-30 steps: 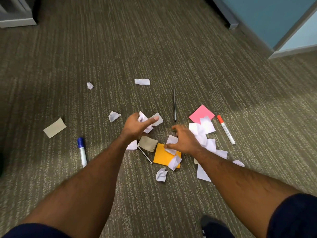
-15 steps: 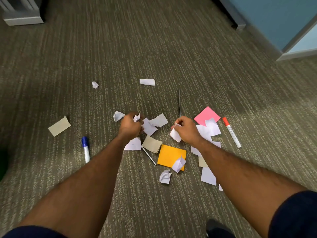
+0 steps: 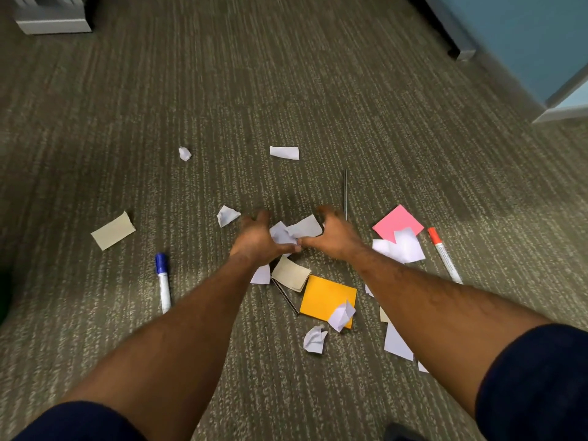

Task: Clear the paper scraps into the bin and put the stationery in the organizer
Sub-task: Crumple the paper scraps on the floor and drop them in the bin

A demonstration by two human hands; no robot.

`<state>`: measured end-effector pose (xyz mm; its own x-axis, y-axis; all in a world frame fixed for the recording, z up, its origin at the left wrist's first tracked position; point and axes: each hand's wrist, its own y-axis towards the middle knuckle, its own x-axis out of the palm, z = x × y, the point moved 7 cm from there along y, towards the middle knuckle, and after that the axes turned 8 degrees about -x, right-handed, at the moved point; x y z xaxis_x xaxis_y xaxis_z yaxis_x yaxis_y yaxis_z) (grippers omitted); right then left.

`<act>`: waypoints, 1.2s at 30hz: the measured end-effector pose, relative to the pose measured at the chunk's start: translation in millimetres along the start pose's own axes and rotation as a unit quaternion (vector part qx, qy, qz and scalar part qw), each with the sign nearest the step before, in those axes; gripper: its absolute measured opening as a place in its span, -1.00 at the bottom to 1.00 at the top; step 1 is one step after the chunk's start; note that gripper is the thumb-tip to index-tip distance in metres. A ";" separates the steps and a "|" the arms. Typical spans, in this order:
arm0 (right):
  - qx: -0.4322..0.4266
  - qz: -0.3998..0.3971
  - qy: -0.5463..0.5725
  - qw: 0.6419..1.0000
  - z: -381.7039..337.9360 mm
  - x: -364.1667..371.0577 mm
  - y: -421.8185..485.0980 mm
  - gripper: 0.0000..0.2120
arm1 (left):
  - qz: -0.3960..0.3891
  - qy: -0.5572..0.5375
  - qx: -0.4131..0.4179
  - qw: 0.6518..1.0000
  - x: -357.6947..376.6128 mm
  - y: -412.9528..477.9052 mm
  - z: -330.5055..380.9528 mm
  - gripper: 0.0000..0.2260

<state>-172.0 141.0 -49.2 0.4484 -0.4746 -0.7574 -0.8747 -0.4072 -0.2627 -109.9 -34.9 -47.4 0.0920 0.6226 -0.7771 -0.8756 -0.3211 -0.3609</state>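
On the carpet, my left hand (image 3: 256, 240) and my right hand (image 3: 339, 237) have come together, their curled fingers cupped round a small heap of white paper scraps (image 3: 294, 232) with the thumbs nearly touching. More white scraps lie about: one far ahead (image 3: 284, 152), a crumpled one (image 3: 184, 153), one left of my left hand (image 3: 227, 215), and a pile at the right (image 3: 401, 248). A blue-capped marker (image 3: 163, 281) lies to the left, a red-capped marker (image 3: 444, 254) to the right. A thin dark rod (image 3: 345, 192) lies just beyond my right hand.
An orange note (image 3: 324, 297), a pink note (image 3: 394, 219), a beige paper (image 3: 291, 273) and a beige card (image 3: 113, 230) lie on the carpet. A grey cabinet base (image 3: 54, 25) stands far left, and a blue partition (image 3: 525, 43) runs along the right.
Both hands moved toward each other, away from separate scraps, and now close round the white scraps between them. The view has shifted slightly.
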 end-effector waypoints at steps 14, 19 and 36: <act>-0.057 0.000 -0.028 0.998 -8.9 13.6 5.3 -0.68 | 0.004 0.098 0.058 0.993 5.4 5.1 25.5 -0.40; -0.042 0.026 0.084 0.995 -13.0 7.0 -0.6 -0.87 | 0.006 0.056 0.065 0.996 5.2 0.7 29.3 -0.56; 0.023 0.121 0.597 0.793 -182.7 -5.1 -22.3 -0.89 | -0.005 -0.590 -0.052 0.806 -125.6 -45.7 17.3 -0.77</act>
<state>-121.2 9.9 69.7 0.0963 -0.9461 0.3092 -0.9551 -0.1753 -0.2389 -89.6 -86.1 75.6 -0.4692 0.8514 0.2345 -0.8274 -0.3310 -0.4536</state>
